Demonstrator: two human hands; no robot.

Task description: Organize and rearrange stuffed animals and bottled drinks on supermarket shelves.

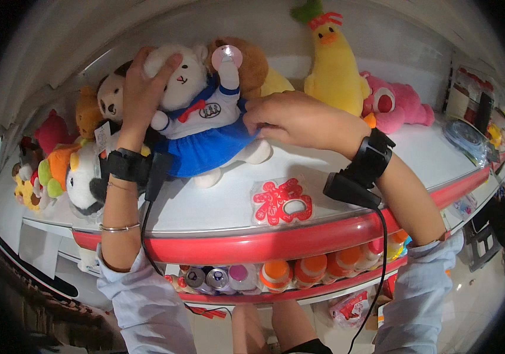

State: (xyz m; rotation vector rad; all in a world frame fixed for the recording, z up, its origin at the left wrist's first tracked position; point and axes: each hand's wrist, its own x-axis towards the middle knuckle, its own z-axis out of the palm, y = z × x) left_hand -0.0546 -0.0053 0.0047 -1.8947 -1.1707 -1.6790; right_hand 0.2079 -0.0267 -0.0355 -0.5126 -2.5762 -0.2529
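A white plush toy (196, 121) in a sailor top and blue skirt sits on the white shelf (208, 208), leaning a little to one side. My left hand (148, 84) grips the toy's head from its left side, thumb over the forehead. Fingers of my right hand (288, 119) are curled at the edge of the blue skirt; the fingertips are partly hidden. One raised paw of the toy bears a clear pinkish suction cup (227, 57). Behind it, a brown plush (252, 66) is partly covered.
A yellow duck plush (334, 66) and a pink bear plush (398, 101) are to the right. Several plush toys, including a penguin (82, 177), crowd the left. A red character decoration (282, 201) lies near the red shelf edge (252, 245). Bottles (275, 274) and cans stand below.
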